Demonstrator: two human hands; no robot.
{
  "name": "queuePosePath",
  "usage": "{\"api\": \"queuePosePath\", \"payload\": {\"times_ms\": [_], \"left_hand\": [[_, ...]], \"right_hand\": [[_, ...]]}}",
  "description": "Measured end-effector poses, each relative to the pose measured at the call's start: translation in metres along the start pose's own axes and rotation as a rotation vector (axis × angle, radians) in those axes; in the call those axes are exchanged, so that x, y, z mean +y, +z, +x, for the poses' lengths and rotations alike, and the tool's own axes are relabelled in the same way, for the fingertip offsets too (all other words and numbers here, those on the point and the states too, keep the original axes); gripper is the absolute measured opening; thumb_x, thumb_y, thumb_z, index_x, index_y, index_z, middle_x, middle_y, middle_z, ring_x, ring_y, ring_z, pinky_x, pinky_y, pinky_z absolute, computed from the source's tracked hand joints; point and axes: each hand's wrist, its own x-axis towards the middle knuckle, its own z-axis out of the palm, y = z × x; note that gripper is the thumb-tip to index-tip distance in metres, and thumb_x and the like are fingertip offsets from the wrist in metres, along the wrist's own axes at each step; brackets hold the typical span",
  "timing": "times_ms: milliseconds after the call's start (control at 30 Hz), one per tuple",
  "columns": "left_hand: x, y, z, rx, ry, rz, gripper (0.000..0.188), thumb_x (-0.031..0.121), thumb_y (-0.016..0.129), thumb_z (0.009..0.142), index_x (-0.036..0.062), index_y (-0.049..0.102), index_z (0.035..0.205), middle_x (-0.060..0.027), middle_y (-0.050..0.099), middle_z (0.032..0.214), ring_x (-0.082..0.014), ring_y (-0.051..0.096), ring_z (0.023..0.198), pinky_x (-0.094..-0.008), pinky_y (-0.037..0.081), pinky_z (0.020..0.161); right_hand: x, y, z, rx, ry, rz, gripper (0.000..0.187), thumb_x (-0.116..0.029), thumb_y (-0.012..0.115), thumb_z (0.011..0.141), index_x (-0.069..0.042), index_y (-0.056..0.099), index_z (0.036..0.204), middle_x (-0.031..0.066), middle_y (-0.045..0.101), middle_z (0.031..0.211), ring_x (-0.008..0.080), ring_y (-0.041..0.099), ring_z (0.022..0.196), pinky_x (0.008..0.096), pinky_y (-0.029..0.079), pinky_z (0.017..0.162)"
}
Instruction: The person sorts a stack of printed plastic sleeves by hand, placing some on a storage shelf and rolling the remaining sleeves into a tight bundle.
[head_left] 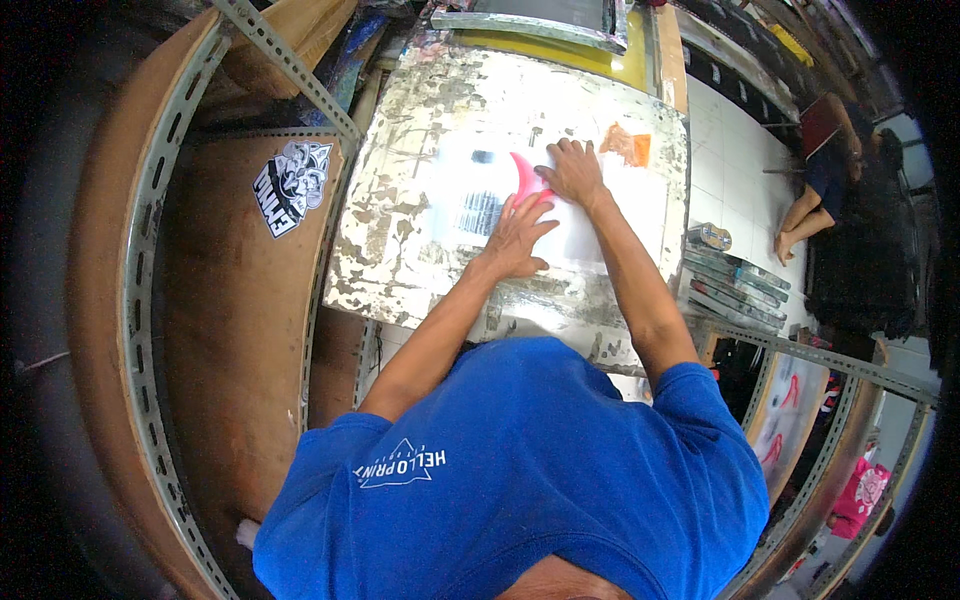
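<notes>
A white sheet (pixel 640 210) with dark printing and a pink curved shape (pixel 523 178) lies on a worn, paint-flaked tabletop (pixel 400 220). My left hand (pixel 517 240) rests on the sheet at the lower edge of the pink shape, fingers spread. Just beyond it and to the right, my right hand (pixel 574 172) lies on the sheet beside the pink area, its fingers stretched forward. Neither hand shows anything gripped in it. What lies under the palms is hidden. Past my right hand is an orange patch (pixel 625 146).
At the table's far side sits a framed screen (pixel 540 25) over a yellow surface. Slotted metal posts and a wooden board (pixel 240 330) stand at left. On the right, stacked grey bars (pixel 735 288) and a tin (pixel 710 236) lie near the floor; another person (pixel 815 190) is beyond.
</notes>
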Motion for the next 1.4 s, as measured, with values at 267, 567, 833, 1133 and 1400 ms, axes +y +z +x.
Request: {"api": "queuePosePath", "payload": {"times_ms": [267, 567, 833, 1133, 1400], "left_hand": [[0.006, -0.005, -0.002, -0.021, -0.028, 0.008, 0.08, 0.023, 0.089, 0.056, 0.0138, 0.059, 0.13, -0.0105, 0.045, 0.14, -0.0313, 0.033, 0.138, -0.0553, 0.02, 0.115], [0.0, -0.024, -0.027, -0.017, -0.314, 0.169, 0.103, 0.033, 0.093, 0.046, 0.0174, 0.051, 0.139, -0.0114, 0.038, 0.148, -0.0331, 0.029, 0.14, -0.0576, 0.02, 0.111], [-0.004, -0.021, -0.021, -0.034, -0.356, 0.152, 0.095, 0.035, 0.092, 0.045, 0.0216, 0.059, 0.133, -0.0099, 0.044, 0.144, -0.0304, 0.032, 0.138, -0.0555, 0.021, 0.11], [-0.005, -0.024, -0.023, -0.01, -0.343, 0.15, 0.094, 0.037, 0.093, 0.043, 0.0232, 0.061, 0.13, -0.008, 0.045, 0.142, -0.0286, 0.035, 0.135, -0.0538, 0.024, 0.106], [-0.006, -0.024, -0.022, 0.0, -0.327, 0.134, 0.096, 0.037, 0.093, 0.042, 0.023, 0.061, 0.131, -0.0087, 0.045, 0.143, -0.03, 0.035, 0.135, -0.0535, 0.024, 0.106]], "right_hand": [[-0.015, -0.002, -0.001, -0.069, 0.035, 0.011, 0.069, -0.053, 0.068, 0.081, -0.008, 0.052, 0.132, 0.0139, 0.055, 0.124, 0.0344, 0.05, 0.121, 0.0661, 0.032, 0.102], [-0.018, -0.027, 0.002, -0.224, 0.088, 0.159, 0.075, -0.042, 0.079, 0.073, -0.02, 0.048, 0.138, 0.0071, 0.049, 0.134, 0.0335, 0.043, 0.129, 0.0738, 0.035, 0.099], [-0.01, -0.036, 0.0, -0.285, 0.003, 0.029, 0.095, -0.043, 0.084, 0.064, -0.018, 0.04, 0.145, 0.0081, 0.043, 0.144, 0.0356, 0.038, 0.134, 0.0705, 0.035, 0.1], [-0.057, -0.061, -0.082, -0.426, -0.201, -0.234, 0.131, -0.058, 0.09, 0.039, -0.005, 0.036, 0.146, 0.0156, 0.036, 0.149, 0.0411, 0.027, 0.142, 0.0731, 0.027, 0.104], [-0.068, -0.058, -0.12, -0.234, -0.196, -0.322, 0.102, -0.041, 0.085, 0.058, -0.003, 0.042, 0.142, 0.0167, 0.038, 0.147, 0.0485, 0.026, 0.14, 0.0735, 0.019, 0.108]]}}
